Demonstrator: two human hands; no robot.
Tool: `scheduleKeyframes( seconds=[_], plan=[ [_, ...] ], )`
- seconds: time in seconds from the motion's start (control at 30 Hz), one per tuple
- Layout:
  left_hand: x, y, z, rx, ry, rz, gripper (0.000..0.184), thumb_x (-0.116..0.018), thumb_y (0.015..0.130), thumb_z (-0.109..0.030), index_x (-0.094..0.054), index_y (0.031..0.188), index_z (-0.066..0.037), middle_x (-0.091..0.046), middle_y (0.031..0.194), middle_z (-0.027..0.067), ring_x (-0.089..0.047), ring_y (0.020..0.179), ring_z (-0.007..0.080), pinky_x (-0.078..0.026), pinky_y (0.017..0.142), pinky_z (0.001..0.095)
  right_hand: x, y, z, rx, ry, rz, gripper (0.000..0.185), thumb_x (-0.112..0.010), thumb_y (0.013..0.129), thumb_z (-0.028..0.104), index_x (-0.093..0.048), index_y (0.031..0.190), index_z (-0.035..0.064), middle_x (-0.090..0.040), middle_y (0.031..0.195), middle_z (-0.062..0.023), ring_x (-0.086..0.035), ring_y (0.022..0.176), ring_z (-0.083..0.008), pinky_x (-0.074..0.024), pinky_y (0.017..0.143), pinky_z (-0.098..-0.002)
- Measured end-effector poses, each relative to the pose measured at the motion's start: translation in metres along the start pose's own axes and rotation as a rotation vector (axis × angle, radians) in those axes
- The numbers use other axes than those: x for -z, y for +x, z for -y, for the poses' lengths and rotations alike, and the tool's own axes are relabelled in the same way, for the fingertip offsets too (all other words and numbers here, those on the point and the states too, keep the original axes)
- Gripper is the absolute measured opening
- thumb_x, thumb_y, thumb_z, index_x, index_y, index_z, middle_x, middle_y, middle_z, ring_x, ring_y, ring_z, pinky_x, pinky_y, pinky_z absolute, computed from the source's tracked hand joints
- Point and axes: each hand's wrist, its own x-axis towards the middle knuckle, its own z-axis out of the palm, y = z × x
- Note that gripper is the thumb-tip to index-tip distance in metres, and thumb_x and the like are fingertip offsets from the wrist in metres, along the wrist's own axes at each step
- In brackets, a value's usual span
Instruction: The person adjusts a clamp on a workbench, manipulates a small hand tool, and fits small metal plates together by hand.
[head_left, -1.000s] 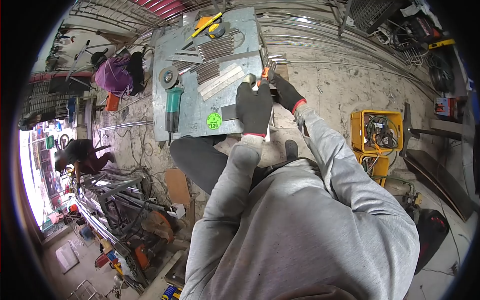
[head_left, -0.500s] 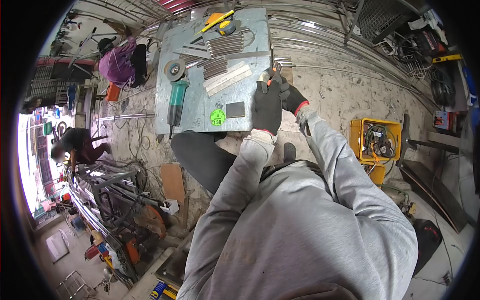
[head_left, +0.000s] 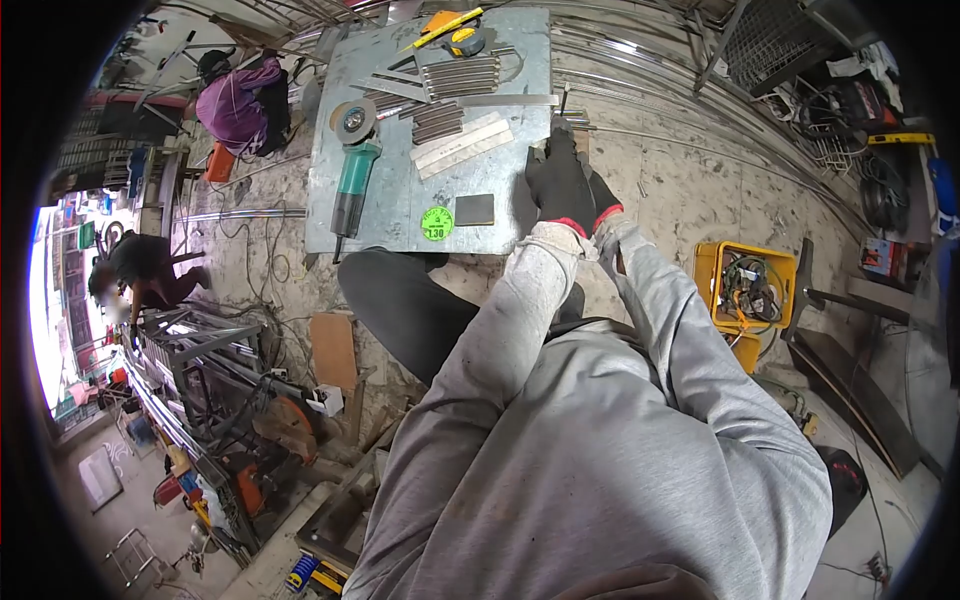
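Note:
My gloved left hand (head_left: 558, 182) is closed at the right edge of a metal-topped table (head_left: 385, 225). My gloved right hand (head_left: 602, 196) sits close against it, mostly hidden behind it, its fingers out of sight. A thin dark stick-like piece (head_left: 565, 100) rises past the fingertips; which hand grips it is unclear. Nearby on the tabletop lie several short metal tubes (head_left: 460, 75), a flat metal bar (head_left: 508, 100), two pale strips (head_left: 462, 146) and a dark square plate (head_left: 475, 210). A teal angle grinder (head_left: 355, 180) rests at the left.
A tape measure (head_left: 464, 41) and a set square (head_left: 395, 82) lie toward the far side. Long metal tubes (head_left: 640, 60) lie on the floor beyond. A yellow crate (head_left: 706, 285) with cables stands at right. Two people (head_left: 235, 108) work at left.
Both hands have shifted slightly right, and my left hand has turned so its back covers more of the right. The orange piece between the fingers is now hidden. The view has moved slightly.

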Motion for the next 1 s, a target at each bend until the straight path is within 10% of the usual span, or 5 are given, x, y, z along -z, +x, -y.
scheduleKeyframes(
  seconds=[0.47,0.57,0.67,0.73,1.0],
  plan=[
    [0.022,0.008,-0.036,0.091,0.586,0.308,0.028,-0.069,0.092,-0.034,-0.065,0.097,-0.007,-0.063,0.079,0.0038,-0.061,0.062,0.0151,-0.052,0.058,0.0331,0.022,0.027,-0.014,-0.063,0.102,0.031,0.017,-0.052,0.111,0.032,-0.064,0.114,0.0192,-0.058,0.082,0.0078,-0.050,0.060,-0.0027,-0.0437,0.049,-0.0184],
    [0.038,0.030,-0.056,0.183,0.661,0.653,0.030,-0.071,0.091,-0.037,-0.064,0.100,-0.009,-0.062,0.081,0.0025,-0.063,0.064,0.0146,-0.052,0.057,0.0315,0.019,0.032,-0.012,-0.209,0.667,1.152,0.037,-0.049,0.110,0.025,-0.054,0.142,0.0090,-0.066,0.124,-0.0080,-0.061,0.112,-0.0149,-0.0530,0.093,-0.0321],
    [0.037,0.022,-0.063,0.237,0.667,0.601,0.032,-0.071,0.088,-0.035,-0.066,0.106,-0.008,-0.065,0.089,0.0028,-0.065,0.067,0.0161,-0.052,0.056,0.0303,0.025,0.031,-0.008,-0.163,0.534,1.039,0.037,-0.047,0.110,0.026,-0.054,0.142,0.0100,-0.068,0.120,-0.0064,-0.063,0.103,-0.0123,-0.0536,0.086,-0.0298],
    [0.045,0.012,-0.066,0.200,0.630,0.596,0.032,-0.068,0.092,-0.034,-0.066,0.111,-0.008,-0.065,0.092,0.0022,-0.067,0.071,0.0152,-0.053,0.060,0.0292,0.033,0.028,-0.010,0.699,-0.993,0.105,0.034,-0.065,0.105,0.031,-0.064,0.130,0.0095,-0.071,0.108,-0.0057,-0.069,0.095,-0.0194,-0.0558,0.081,-0.0319],
    [0.134,0.057,-0.014,-0.975,1.268,0.335,0.046,-0.075,0.085,-0.026,-0.067,0.128,-0.012,-0.070,0.120,0.0138,-0.067,0.110,0.0349,-0.052,0.096,0.0480,-0.059,-0.057,0.056,0.477,-0.721,-0.098,0.025,-0.065,0.103,0.015,-0.064,0.126,0.0058,-0.064,0.118,-0.0037,-0.063,0.101,-0.0137,-0.0511,0.086,-0.0275]
  ],
)
